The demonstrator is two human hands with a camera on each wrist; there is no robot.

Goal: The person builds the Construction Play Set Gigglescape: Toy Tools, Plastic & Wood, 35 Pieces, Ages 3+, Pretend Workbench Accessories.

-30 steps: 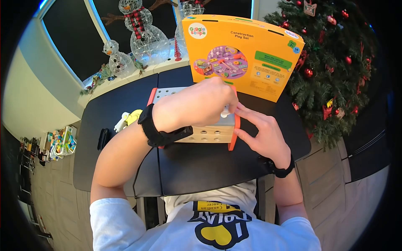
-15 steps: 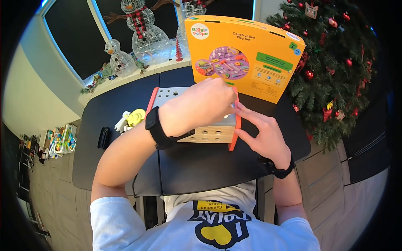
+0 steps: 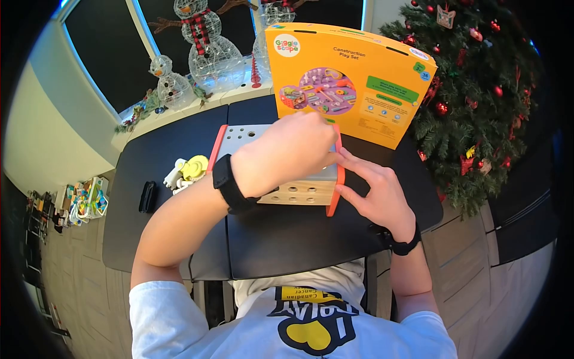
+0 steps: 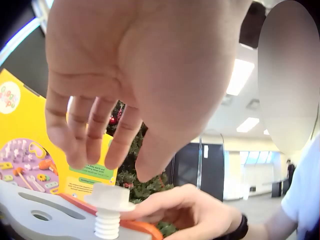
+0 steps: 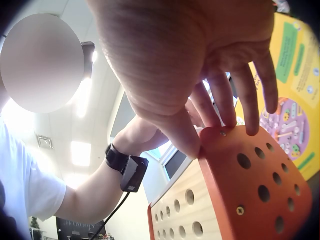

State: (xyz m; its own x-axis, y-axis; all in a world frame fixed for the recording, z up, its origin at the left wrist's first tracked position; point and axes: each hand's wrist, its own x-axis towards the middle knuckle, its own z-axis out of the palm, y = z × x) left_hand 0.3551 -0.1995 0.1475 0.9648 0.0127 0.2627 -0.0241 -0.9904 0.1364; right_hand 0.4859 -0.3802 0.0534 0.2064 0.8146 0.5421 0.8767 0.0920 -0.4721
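A toy workbench [image 3: 293,196] with a grey holed top, wooden front and orange end panels stands on the black table. My left hand [image 3: 284,149] hangs over the right part of its top, fingers pointing down. In the left wrist view the fingertips show nothing between them, just above and behind a white toy bolt [image 4: 108,200] standing upright on the grey top [image 4: 40,212]. My right hand [image 3: 376,188] rests with extended fingers and thumb against the right orange panel [image 5: 250,175]. Its thumb touches the front corner, while its fingers lie along the panel's upper edge.
A yellow Construction Play Set box [image 3: 353,84] stands behind the workbench. White and yellow toy pieces [image 3: 190,170] lie left of it, beside a small black object [image 3: 147,197]. A decorated Christmas tree [image 3: 472,96] stands at the right, wire snowmen [image 3: 209,54] at the window.
My left hand has shifted slightly right, uncovering more of the workbench top and the toy pieces. The white piece beneath it is now mostly hidden. My right hand stays in place.
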